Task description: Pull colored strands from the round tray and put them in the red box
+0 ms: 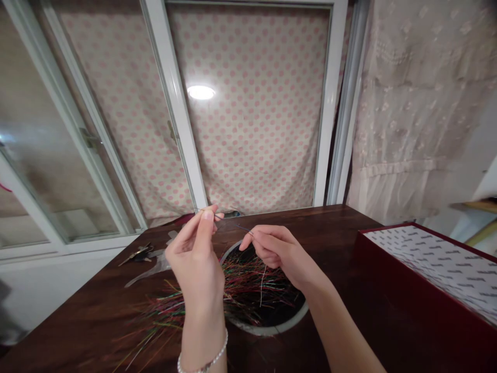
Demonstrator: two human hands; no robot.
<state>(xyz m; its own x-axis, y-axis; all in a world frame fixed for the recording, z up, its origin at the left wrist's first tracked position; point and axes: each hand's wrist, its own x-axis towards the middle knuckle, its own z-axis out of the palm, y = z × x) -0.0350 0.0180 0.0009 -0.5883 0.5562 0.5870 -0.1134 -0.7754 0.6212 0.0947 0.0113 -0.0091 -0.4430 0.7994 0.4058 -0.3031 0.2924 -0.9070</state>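
Observation:
My left hand [200,243], with a beaded bracelet [205,365] on its wrist, is raised with thumb and index finger pinched on a thin strand whose end shows at the fingertips. To its right, my right hand [274,246] pinches a thin wire [244,228]; a pale end hangs below the fingers. The hands are apart. Beneath them a bundle of multicoloured thin wires [244,282] lies across a round black tray [272,330] with a pale rim and spills left onto the dark wooden table [97,305].
Scissors or keys [136,254] and clear plastic [155,267] lie at the left of the table. A red box [388,269] with a white patterned inside stands at the right. Behind are window frames [174,103] and a dotted curtain [256,114].

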